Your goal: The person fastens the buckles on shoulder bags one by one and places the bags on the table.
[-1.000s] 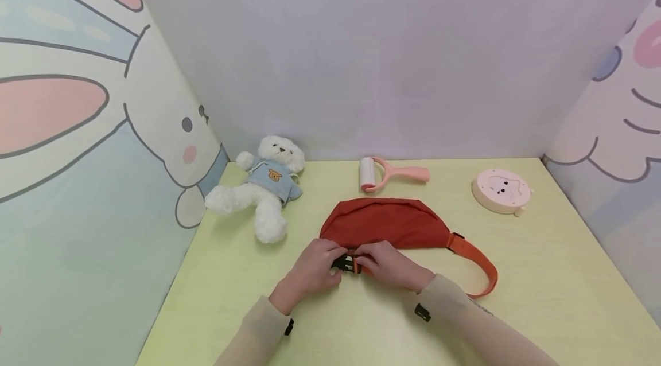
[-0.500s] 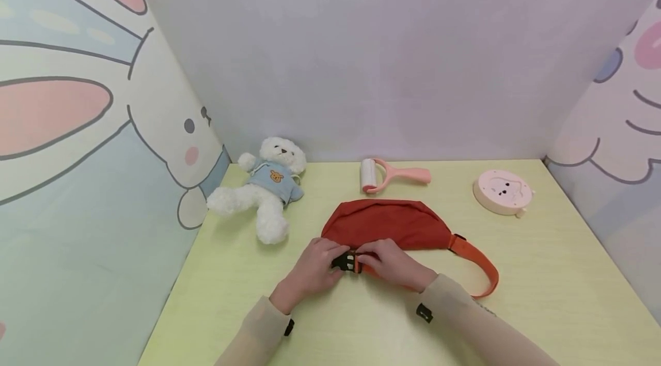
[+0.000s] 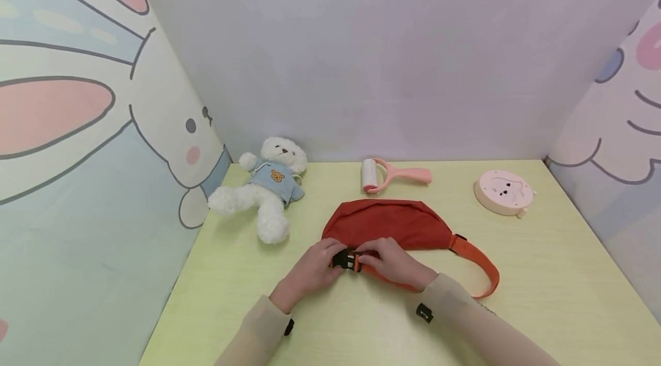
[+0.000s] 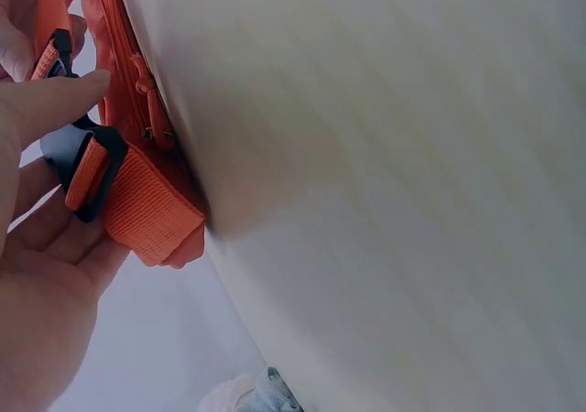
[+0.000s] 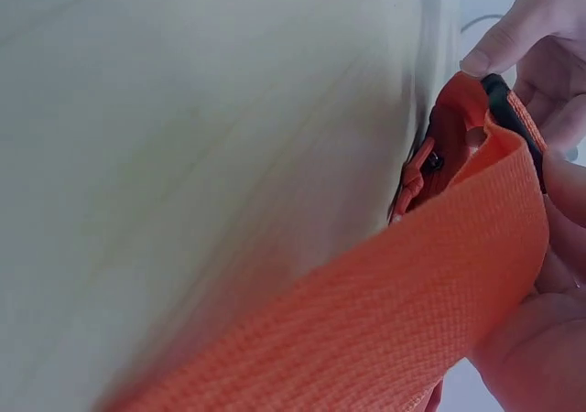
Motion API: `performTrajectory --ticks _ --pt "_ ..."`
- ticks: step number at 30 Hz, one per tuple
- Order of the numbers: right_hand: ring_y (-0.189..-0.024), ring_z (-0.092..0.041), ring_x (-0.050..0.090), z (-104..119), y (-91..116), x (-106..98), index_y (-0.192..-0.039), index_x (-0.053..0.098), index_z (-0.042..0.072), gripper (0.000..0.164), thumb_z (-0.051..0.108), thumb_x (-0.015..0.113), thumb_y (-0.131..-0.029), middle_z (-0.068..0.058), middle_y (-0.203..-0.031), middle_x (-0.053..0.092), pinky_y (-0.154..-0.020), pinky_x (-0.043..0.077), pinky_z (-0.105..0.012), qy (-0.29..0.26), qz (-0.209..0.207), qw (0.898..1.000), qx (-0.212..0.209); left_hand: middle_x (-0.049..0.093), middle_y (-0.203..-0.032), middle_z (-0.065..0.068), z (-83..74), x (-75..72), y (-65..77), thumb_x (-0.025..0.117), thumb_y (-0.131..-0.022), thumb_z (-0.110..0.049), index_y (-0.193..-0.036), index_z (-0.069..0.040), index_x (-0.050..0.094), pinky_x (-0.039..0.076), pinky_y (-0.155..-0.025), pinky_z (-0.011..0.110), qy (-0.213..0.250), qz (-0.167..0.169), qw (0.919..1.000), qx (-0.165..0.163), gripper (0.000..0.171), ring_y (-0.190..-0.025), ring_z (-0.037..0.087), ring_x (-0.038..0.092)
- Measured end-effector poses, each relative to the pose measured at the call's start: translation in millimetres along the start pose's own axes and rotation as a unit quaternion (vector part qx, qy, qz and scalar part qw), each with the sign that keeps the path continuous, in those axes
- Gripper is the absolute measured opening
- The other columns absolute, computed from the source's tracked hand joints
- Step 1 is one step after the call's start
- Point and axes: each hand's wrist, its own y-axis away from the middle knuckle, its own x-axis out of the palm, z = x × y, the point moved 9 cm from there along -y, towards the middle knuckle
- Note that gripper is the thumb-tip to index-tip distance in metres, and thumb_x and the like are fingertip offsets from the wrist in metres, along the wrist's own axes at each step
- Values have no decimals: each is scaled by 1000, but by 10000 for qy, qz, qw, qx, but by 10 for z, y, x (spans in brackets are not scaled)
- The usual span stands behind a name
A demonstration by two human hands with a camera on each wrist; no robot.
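A red belt bag (image 3: pixel 392 222) lies on the table, its orange strap (image 3: pixel 477 260) looping around the right side toward the front. At the bag's near edge is a black side-release buckle (image 3: pixel 350 261). My left hand (image 3: pixel 312 267) grips the buckle's left part between thumb and fingers. On the other side, my right hand (image 3: pixel 395 264) pinches the buckle's strap end (image 5: pixel 499 101). Pale slots show between the two halves, which sit in line. In the left wrist view, a zipper pull (image 4: pixel 151 101) hangs on the bag beside the buckle.
A white teddy bear (image 3: pixel 271 182) in a blue top lies at the back left. Behind the bag is a pink lint roller (image 3: pixel 408 174). A round pink case (image 3: pixel 503 191) stands at the back right. Patterned walls (image 3: pixel 382 56) enclose the table's back and sides.
Both hands keep hold of the buckle throughout. The buckle has shifted very slightly toward the bag, and the head view has moved a little.
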Motion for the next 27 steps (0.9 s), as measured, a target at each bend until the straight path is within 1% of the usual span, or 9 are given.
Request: performTrajectory --ticks 4,7,14,19,22,27 --pt "-86 -3 61 7 -13 1 -107 74 16 18 19 66 -91 15 -95 67 -78 51 -27 -17 2 10000 -59 61 -107 2 -13 17 -6 77 -80 -16 -112 -5 67 45 -89 29 -240 96 9996 67 36 -100 16 56" --pt "-86 -2 61 1 -23 4 -108 74 15 19 20 66 -91 15 -95 67 -78 51 -26 24 -24 10000 -65 62 -107 2 -23 27 -12 76 -81 -18 -113 -5 67 44 -90 30 -317 171 9993 116 36 -100 16 56" --pt "-87 -1 62 -12 -47 -17 -105 74 16 17 18 66 -91 13 -96 67 -77 51 -25 240 -263 9994 16 63 -107 3 -58 9 -23 76 -78 -15 -113 -4 67 44 -90 33 -414 119 9986 307 38 -99 17 58" --pt "-85 -2 62 -13 -65 -4 -103 75 14 15 16 68 -90 11 -94 68 -75 51 -25 290 -265 9992 84 63 -105 3 -81 52 -25 74 -79 -16 -113 -5 65 45 -89 32 -657 213 9964 483 36 -96 17 58" --pt "-83 -2 62 -7 -78 2 -102 75 15 15 16 68 -90 11 -93 68 -74 51 -25 276 -242 9993 116 63 -104 2 -82 64 -28 74 -80 -17 -112 -5 65 45 -89 32 -707 261 9961 452 36 -95 17 58" --pt "-80 -3 61 10 -89 1 -99 75 14 13 17 68 -90 8 -89 69 -72 51 -25 290 -234 9992 116 62 -106 4 -84 89 -39 73 -81 -14 -114 -4 64 44 -90 30 -569 441 9968 341 36 -98 18 57"
